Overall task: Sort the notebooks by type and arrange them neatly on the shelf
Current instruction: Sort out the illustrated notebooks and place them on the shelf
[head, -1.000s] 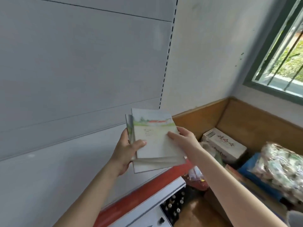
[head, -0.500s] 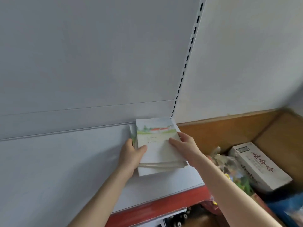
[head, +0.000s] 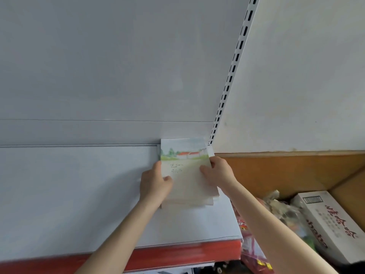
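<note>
A small stack of notebooks (head: pixel 186 175) with a painted landscape cover lies flat on the white shelf (head: pixel 79 194), in its back right corner against the back panel. My left hand (head: pixel 155 183) grips the stack's left edge, thumb on the cover. My right hand (head: pixel 218 172) holds the right edge, thumb on top and fingers curled round the side. The lower notebooks fan out slightly at the near end.
The shelf has a red front strip (head: pixel 177 254). A slotted upright (head: pixel 231 76) runs up at its right end. To the right, below, sit a white printed carton (head: pixel 331 222), plastic-wrapped goods (head: pixel 284 212) and a brown wooden panel (head: pixel 276 171).
The stack came down from the air onto the shelf and slid back into the right rear corner. Both hands kept hold of its edges.
</note>
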A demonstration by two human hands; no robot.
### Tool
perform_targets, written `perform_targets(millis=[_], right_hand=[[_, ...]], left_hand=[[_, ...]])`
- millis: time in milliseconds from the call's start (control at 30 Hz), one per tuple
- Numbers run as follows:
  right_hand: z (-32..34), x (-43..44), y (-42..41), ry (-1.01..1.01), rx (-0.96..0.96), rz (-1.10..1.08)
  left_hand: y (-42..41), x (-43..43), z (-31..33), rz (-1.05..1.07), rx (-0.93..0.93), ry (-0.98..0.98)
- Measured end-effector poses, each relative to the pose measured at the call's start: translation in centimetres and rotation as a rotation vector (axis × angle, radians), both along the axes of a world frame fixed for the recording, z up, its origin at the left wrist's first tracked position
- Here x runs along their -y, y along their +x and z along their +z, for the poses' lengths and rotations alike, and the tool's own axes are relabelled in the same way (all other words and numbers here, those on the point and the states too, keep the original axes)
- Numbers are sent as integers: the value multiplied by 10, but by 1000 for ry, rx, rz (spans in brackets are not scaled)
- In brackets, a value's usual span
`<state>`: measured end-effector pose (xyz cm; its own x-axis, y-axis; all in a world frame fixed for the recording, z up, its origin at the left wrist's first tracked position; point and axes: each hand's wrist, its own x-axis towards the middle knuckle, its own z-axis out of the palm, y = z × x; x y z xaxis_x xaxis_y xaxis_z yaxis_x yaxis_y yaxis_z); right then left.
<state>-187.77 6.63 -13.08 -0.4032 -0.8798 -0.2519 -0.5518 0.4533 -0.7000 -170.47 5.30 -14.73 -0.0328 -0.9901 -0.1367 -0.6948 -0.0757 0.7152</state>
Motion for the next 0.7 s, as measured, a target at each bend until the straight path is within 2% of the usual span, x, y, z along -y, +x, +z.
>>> perform_targets(millis=[100,167,233,333,500,700], right_hand=[[6,2,0,83,-235,123],[14,4,3,31,-338,194],[23,12,10,-61,-371,251],[39,33,42,-151,-383,351],[70,71,141,-303,-407,540],[100,86,310,-441,-401,770]], left_hand=[[5,-4,5,-94,160,-129],[17,-8,9,-155,192,-274],[35,-9,9,-206,231,-388],[68,-14,25,-248,249,-388],[150,-27,63,-139,358,-444],[301,-57,89,58,478,-475]])
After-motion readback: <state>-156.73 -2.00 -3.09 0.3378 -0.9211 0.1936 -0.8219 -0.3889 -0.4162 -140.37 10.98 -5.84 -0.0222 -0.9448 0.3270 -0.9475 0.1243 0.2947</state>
